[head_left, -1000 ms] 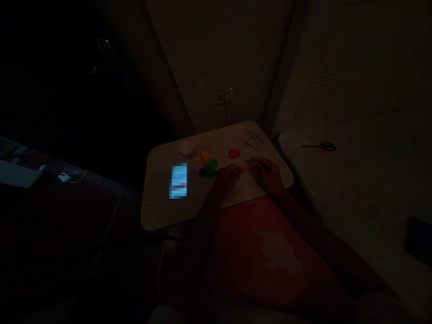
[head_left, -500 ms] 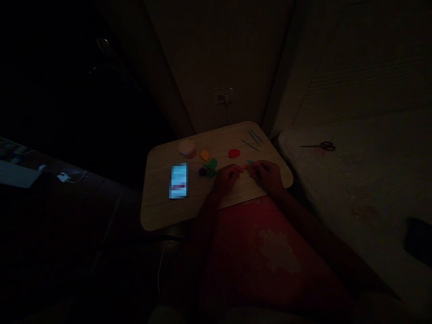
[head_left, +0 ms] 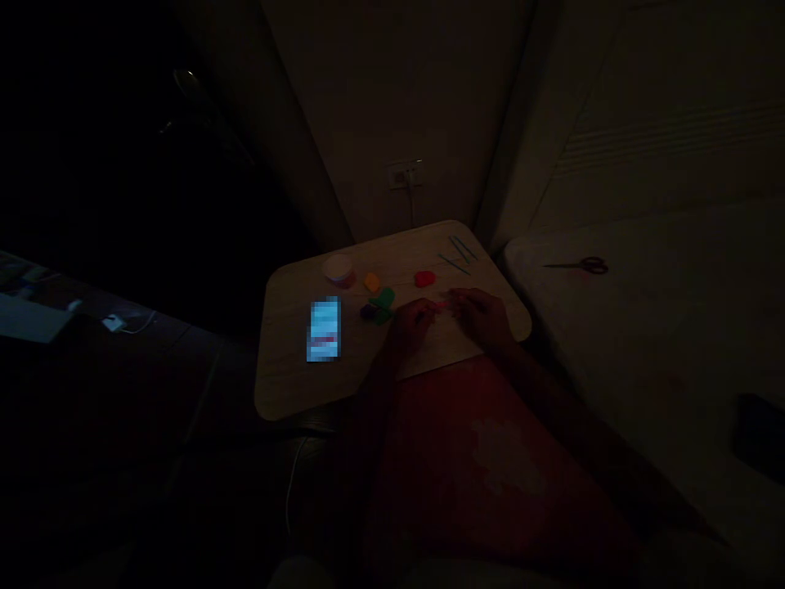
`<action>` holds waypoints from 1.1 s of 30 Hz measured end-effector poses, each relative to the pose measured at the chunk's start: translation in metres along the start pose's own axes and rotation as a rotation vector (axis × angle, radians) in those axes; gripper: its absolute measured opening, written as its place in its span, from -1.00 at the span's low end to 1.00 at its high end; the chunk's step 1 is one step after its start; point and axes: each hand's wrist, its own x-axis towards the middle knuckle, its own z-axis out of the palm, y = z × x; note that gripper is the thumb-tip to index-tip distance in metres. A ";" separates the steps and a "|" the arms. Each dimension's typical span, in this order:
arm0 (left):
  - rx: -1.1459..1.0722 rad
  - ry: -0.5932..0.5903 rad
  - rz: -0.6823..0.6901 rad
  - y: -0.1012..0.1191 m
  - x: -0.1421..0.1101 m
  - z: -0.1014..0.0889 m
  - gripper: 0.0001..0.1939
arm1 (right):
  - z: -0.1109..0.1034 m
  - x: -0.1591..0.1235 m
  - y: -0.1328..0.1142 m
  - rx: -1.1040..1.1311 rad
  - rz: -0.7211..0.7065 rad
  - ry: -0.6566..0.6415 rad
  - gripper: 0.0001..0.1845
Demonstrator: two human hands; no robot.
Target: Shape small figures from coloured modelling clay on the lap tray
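Note:
In dim light, both my hands are over the right front part of a small wooden table (head_left: 294, 384). My left hand (head_left: 412, 325) is closed, its fingertips pinching one end of a small pinkish-red piece of modelling clay (head_left: 441, 307). At the other end of that piece, my right hand (head_left: 484, 317) has its fingers drawn together; the dark hides the exact grip. A red clay lump (head_left: 424, 279) lies just beyond the hands. Left of my left hand are green clay (head_left: 383, 301), a dark purple lump (head_left: 368, 312) and an orange lump (head_left: 371, 283).
A lit phone (head_left: 324, 329) lies on the table's left side, with a tub (head_left: 339, 270) behind it. Several thin sticks (head_left: 457, 255) rest at the back right. Scissors (head_left: 580, 266) lie on the pale surface to the right. A wall socket (head_left: 405, 174) holds a plugged cable.
The picture has become darker. My right hand's fingers have shifted slightly, and the teal tip beside them no longer shows clearly. My left hand stays nearly still.

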 end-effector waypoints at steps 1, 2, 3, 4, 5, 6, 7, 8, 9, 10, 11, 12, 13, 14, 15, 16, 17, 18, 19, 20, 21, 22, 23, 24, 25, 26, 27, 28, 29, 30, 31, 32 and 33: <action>0.000 0.001 -0.004 0.000 0.000 0.000 -0.78 | 0.000 0.000 0.000 0.004 -0.005 0.006 -0.65; 0.002 0.002 -0.007 0.000 0.000 0.000 -0.78 | 0.000 0.000 0.000 0.009 0.000 0.017 -0.66; 0.006 0.003 -0.007 0.001 -0.001 0.000 -0.78 | 0.000 -0.001 0.000 0.010 0.012 0.024 -0.66; 0.011 0.004 -0.007 0.001 -0.001 0.000 -0.78 | 0.001 -0.001 0.000 0.012 0.032 0.032 -0.65; 0.016 0.004 -0.005 0.001 -0.001 0.000 -0.79 | 0.001 -0.001 0.000 0.014 0.053 0.043 -0.64; 0.020 0.000 -0.004 0.002 -0.001 -0.001 -0.78 | 0.002 -0.001 0.000 0.016 0.070 0.056 -0.63; 0.020 0.000 -0.003 0.002 -0.001 -0.001 -0.78 | 0.002 -0.001 0.000 0.018 0.081 0.065 -0.63; 0.018 0.002 -0.002 0.002 0.000 -0.001 -0.78 | 0.003 -0.002 0.001 0.024 0.089 0.066 -0.65; 0.014 0.003 0.002 0.001 0.000 -0.001 -0.78 | 0.003 -0.002 0.001 0.032 0.095 0.063 -0.68; 0.008 0.004 0.006 0.001 0.000 -0.001 -0.78 | 0.004 -0.002 0.001 0.042 0.102 0.060 -0.71; 0.003 0.001 0.011 0.000 0.000 0.000 -0.78 | 0.004 -0.002 0.001 0.052 0.108 0.056 -0.74; 0.000 -0.003 0.015 0.000 0.000 0.000 -0.78 | 0.004 -0.002 0.001 0.061 0.115 0.052 -0.76; -0.001 -0.005 0.018 -0.001 0.000 0.000 -0.77 | 0.005 -0.002 0.000 0.066 0.121 0.051 -0.77; 0.000 -0.006 0.019 -0.001 0.000 0.000 -0.77 | 0.005 -0.002 -0.001 0.067 0.122 0.052 -0.77; 0.005 -0.005 0.019 -0.002 0.000 0.000 -0.77 | 0.004 -0.002 -0.002 0.062 0.118 0.054 -0.77; 0.013 -0.004 0.019 -0.002 0.001 0.000 -0.78 | 0.004 -0.002 -0.004 0.055 0.112 0.054 -0.78; 0.021 -0.003 0.020 -0.002 0.001 0.000 -0.78 | 0.004 -0.002 -0.005 0.047 0.105 0.054 -0.78; 0.026 -0.002 0.020 -0.001 0.001 -0.001 -0.78 | 0.004 -0.002 -0.007 0.042 0.100 0.055 -0.79; 0.029 -0.004 0.017 -0.001 0.001 -0.001 -0.78 | 0.004 -0.002 -0.009 0.041 0.098 0.053 -0.80; 0.030 -0.008 0.012 0.000 0.000 -0.001 -0.78 | 0.004 -0.002 -0.010 0.041 0.097 0.053 -0.80; 0.028 -0.010 0.006 0.001 0.000 -0.001 -0.77 | 0.003 -0.001 -0.012 0.037 0.099 0.056 -0.80; 0.027 -0.010 -0.001 0.001 0.000 -0.002 -0.77 | 0.003 -0.001 -0.013 0.032 0.100 0.060 -0.80; 0.028 -0.010 -0.005 0.002 0.000 -0.002 -0.77 | 0.003 -0.001 -0.014 0.027 0.099 0.068 -0.80; 0.030 -0.008 -0.007 0.002 0.000 -0.002 -0.77 | 0.003 -0.001 -0.015 0.022 0.097 0.071 -0.80; 0.029 -0.003 -0.004 0.003 0.000 -0.002 -0.77 | 0.002 -0.001 -0.016 0.018 0.097 0.070 -0.79; 0.025 0.001 0.000 0.002 0.000 -0.001 -0.78 | 0.002 -0.001 -0.016 0.017 0.100 0.065 -0.76; 0.018 0.003 0.006 0.002 0.000 -0.001 -0.78 | 0.001 -0.001 -0.016 0.016 0.103 0.056 -0.70; 0.012 0.004 0.013 0.001 0.000 -0.001 -0.79 | 0.001 -0.001 -0.016 0.014 0.108 0.051 -0.65; 0.007 0.005 0.021 0.000 0.000 0.000 -0.79 | 0.000 0.000 -0.015 0.010 0.113 0.049 -0.60; 0.004 0.005 0.028 -0.001 0.000 0.000 -0.80 | 0.000 0.000 -0.014 0.006 0.115 0.050 -0.56; 0.003 0.006 0.032 -0.002 0.001 0.000 -0.80 | -0.001 0.000 -0.012 0.004 0.114 0.056 -0.55; 0.002 0.007 0.034 -0.002 0.001 0.000 -0.79 | -0.001 0.001 -0.010 0.005 0.111 0.064 -0.55; 0.000 0.007 0.032 -0.003 0.000 0.001 -0.79 | -0.002 0.001 -0.008 0.007 0.108 0.071 -0.57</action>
